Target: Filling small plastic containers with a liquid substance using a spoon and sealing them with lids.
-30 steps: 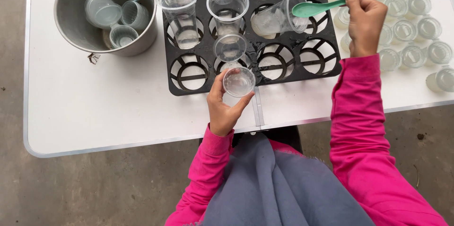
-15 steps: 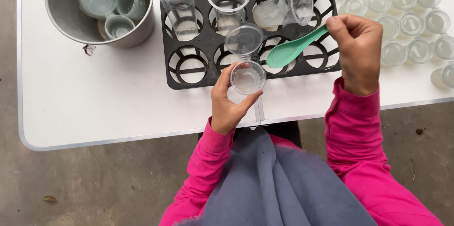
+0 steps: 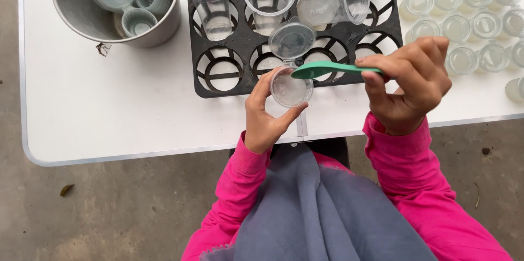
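My left hand [image 3: 265, 112] holds a small clear plastic cup [image 3: 290, 90] with its hinged lid [image 3: 292, 39] flipped open, just above the near edge of a black cup tray [image 3: 240, 83]. My right hand [image 3: 410, 83] grips a green plastic spoon [image 3: 327, 69] by its handle. The spoon's bowl rests over the rim of the small cup. Pink sleeves cover both arms.
The tray sits on a white table [image 3: 109, 113] and carries three tall clear cups, one [image 3: 336, 3] tipped on its side. A metal pot [image 3: 117, 4] at the back left holds several small cups. Rows of lidded small cups [image 3: 469, 26] stand at the right.
My right hand has brought the green spoon from the back right of the tray down and left until its bowl sits over the small cup. My left hand kept holding the cup.
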